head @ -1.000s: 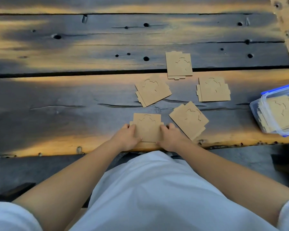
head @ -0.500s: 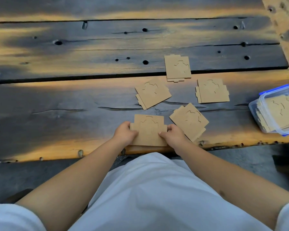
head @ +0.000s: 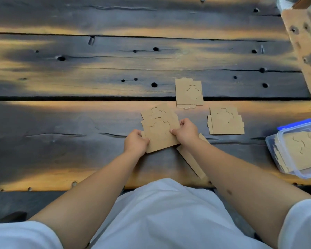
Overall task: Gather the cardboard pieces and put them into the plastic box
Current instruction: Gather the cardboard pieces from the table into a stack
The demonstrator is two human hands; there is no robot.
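Both hands hold one stack of brown cardboard pieces (head: 160, 135): my left hand (head: 136, 142) grips its left edge, my right hand (head: 185, 131) its right edge. The stack lies over another pile (head: 156, 110) on the table, whose top edge shows beyond it. Two more piles lie further off, one (head: 188, 93) across the plank gap and one (head: 225, 121) to the right. A further pile (head: 192, 159) is mostly hidden under my right forearm. The clear plastic box (head: 276, 150) with a blue-edged lid part sits at the right edge and holds cardboard pieces (head: 303, 151).
The table is of dark weathered planks (head: 79, 123) with knot holes and a gap between boards. A lighter wooden board (head: 307, 51) stands at the far right. My white clothing fills the lower part of the view.
Both hands lifted the near stack from the table's front edge and carried it away from me, onto the pile that lay further out. The camera view shifted too.
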